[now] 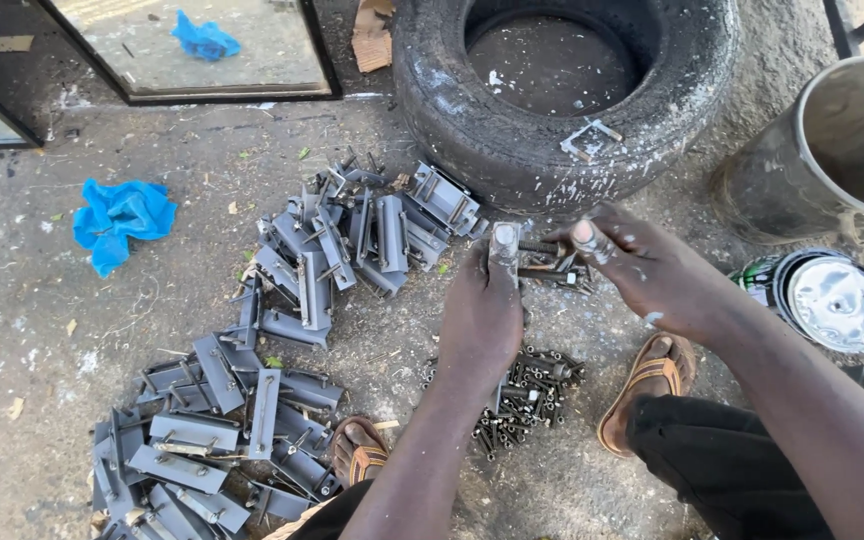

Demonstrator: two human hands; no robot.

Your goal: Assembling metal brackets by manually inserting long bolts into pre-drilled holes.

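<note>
Bracket [542, 262] with a bolt sits pinched between both hands — left hand [482, 310] and right hand [642, 270] each closed on it — above the bolt pile [537, 385], beside the tyre [512, 130].

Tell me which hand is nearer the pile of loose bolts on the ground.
Left. The left hand is directly above the bolt pile, just beyond it. The right hand is farther away, above and to the pile's right, over the sandal.
</note>
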